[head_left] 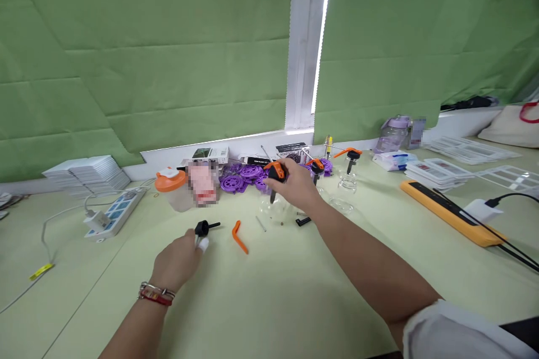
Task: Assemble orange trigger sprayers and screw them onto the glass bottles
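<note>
The right hand [295,182] is closed around a light, rigid sprayer head [275,173], best gripped by its body, while the left hand [179,261] pinches a small black nozzle [204,228].

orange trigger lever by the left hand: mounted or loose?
Loose. The orange lever lies flat on the table by itself, apart from the black nozzle piece at the left hand.

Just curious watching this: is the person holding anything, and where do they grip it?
The right hand grips an orange-and-black sprayer head around its top. The left hand rests at a black nozzle part on the table; whether it holds it cannot be told.
</note>
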`<state>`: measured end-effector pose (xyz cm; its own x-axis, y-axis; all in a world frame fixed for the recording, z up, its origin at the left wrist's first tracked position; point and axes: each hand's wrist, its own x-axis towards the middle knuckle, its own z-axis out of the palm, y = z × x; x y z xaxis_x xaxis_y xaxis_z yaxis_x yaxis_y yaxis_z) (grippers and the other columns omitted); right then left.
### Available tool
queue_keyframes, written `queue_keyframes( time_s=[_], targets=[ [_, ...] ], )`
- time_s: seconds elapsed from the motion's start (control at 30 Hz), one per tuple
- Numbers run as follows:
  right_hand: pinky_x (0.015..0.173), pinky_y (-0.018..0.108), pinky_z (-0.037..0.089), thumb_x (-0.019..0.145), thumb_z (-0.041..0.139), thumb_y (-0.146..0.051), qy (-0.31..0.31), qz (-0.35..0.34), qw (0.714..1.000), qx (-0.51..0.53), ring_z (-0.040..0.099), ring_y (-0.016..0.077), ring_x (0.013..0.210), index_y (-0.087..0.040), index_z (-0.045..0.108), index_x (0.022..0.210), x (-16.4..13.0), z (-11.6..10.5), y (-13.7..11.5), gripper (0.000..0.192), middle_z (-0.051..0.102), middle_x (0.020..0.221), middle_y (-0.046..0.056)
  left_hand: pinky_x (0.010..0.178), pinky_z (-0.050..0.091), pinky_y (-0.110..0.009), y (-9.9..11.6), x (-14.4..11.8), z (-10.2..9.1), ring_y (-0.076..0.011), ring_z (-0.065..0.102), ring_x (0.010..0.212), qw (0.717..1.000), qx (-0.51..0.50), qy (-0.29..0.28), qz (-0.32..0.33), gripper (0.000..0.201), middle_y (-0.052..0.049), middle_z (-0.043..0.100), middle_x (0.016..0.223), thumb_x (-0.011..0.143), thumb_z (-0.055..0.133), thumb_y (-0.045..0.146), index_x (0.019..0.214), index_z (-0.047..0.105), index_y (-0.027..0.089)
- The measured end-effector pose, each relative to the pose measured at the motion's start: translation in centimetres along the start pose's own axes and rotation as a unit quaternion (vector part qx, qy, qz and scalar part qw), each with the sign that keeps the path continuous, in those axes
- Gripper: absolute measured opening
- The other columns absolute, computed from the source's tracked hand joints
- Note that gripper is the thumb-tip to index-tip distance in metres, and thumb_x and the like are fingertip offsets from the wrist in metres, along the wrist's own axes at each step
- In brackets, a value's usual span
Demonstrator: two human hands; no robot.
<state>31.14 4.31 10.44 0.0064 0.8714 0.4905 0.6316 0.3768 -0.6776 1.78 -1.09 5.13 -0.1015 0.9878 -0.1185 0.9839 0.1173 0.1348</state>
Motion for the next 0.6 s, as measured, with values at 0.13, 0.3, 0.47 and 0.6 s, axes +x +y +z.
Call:
queue_keyframes(
  time_s=[0.13, 0.3, 0.47, 0.6],
  targets=[
    [0.066, 0.028, 0.043, 0.065, 0.072, -0.048, -0.07, 0.037, 0.993, 0.082, 0.057, 0.0172, 0.075, -0.022, 0.058, 0.099, -5.2, 0.8, -2.8, 0.045, 0.064, 0.086, 0.002, 0.082, 0.046, -0.036, 5.7, -2.7, -0.5, -0.0255, 0.057, 0.102, 0.943, -0.234, 0.062, 0.227, 0.082, -0.014, 0.054, 0.121, 0.071, 0.061, 0.04, 0.139, 0.02, 0.02],
    [0.066, 0.028, 0.047, 0.072, 0.067, -0.041, -0.156, 0.078, 0.953, 0.247, 0.06, 0.0178, 0.08, -0.02, 0.06, 0.1, -10.0, 1.5, -3.2, 0.035, 0.066, 0.092, 0.005, 0.088, 0.044, -0.038, 10.3, -4.8, 1.2, -0.0254, 0.055, 0.104, 0.851, -0.442, 0.027, 0.283, 0.081, -0.013, 0.053, 0.119, 0.065, 0.069, 0.022, 0.134, 0.028, 0.021],
    [0.049, 0.028, 0.044, 0.08, 0.047, -0.065, -0.242, 0.296, 0.82, 0.427, 0.058, 0.0135, 0.05, -0.012, 0.061, 0.075, -10.4, 0.8, 1.0, 0.055, 0.064, 0.07, 0.007, 0.07, 0.047, -0.033, 9.2, -5.3, 1.6, -0.0184, 0.059, 0.076, 0.725, -0.613, -0.151, 0.274, 0.06, -0.005, 0.059, 0.091, 0.066, 0.069, 0.019, 0.119, 0.041, 0.022],
    [0.037, 0.02, 0.023, 0.079, 0.053, -0.061, -0.202, 0.374, 0.78, 0.46, 0.033, 0.0049, 0.034, -0.015, 0.052, 0.062, -10.3, 2.1, 3.7, 0.049, 0.045, 0.045, -0.005, 0.067, 0.046, -0.034, 9.0, -5.7, 2.3, -0.0186, 0.06, 0.068, 0.605, -0.713, -0.253, 0.248, 0.05, -0.004, 0.061, 0.081, 0.065, 0.067, 0.019, 0.111, 0.048, 0.02]
  ],
)
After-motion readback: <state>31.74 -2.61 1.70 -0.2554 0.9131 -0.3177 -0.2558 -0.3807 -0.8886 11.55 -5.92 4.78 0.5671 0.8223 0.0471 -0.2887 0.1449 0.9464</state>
